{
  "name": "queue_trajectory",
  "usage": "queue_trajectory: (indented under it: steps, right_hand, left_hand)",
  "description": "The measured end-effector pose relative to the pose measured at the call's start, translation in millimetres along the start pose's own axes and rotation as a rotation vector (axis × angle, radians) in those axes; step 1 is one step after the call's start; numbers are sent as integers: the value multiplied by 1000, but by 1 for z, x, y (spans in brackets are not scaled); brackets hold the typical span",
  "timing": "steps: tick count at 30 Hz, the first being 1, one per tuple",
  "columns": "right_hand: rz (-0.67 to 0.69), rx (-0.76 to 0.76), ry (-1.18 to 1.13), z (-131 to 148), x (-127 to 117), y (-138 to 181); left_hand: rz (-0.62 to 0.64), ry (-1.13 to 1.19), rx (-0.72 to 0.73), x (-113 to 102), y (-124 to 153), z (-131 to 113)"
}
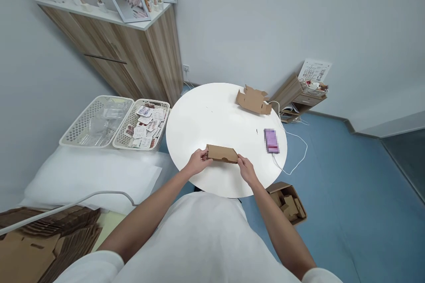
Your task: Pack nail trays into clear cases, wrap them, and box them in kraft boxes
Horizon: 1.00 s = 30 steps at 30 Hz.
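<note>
A small brown cardboard box (222,153) is held between my two hands over the near part of the round white table (195,119). My left hand (199,161) grips its left end, the thumb and fingers bent around the edge. At the right end, my right hand (246,169) pinches the corner. The box's long side faces me and shows a small half-round notch at its lower edge. Beyond it, an unfolded cardboard box blank (254,99) rests near the table's far right edge. A purple pixelated object (271,141) lies to the right, a white cable running from it.
Left of the table, one white basket (71,135) holds clear plastic pieces and another basket (116,141) holds printed cards. Flat cardboard stacks (29,252) fill the lower left. A carton (282,185) of folded boxes stands on the floor at right, near the cable (307,146).
</note>
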State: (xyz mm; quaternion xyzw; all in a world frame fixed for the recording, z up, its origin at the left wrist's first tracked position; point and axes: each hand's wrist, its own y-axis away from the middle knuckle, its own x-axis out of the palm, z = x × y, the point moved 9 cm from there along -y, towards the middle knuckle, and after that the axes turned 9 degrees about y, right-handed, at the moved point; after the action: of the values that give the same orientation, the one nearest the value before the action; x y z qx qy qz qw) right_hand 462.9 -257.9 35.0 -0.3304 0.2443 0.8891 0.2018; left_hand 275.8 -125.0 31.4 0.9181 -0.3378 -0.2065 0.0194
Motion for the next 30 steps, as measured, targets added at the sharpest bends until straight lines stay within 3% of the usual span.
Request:
queue_trajectory:
  steps: [7, 14, 24, 30]
  right_hand:
    - [49, -4, 151, 12, -6, -7]
    - [55, 88, 82, 7, -6, -26]
    - [45, 99, -72, -1, 1, -34]
    - [45, 47, -100, 0, 2, -29]
  left_hand:
    - [31, -58, -104, -9, -4, -7]
    - [94, -40, -132, -11, -13, -13]
    - [142, -27, -93, -11, -15, -6]
    - [160, -208, -10, -9, -17, -7]
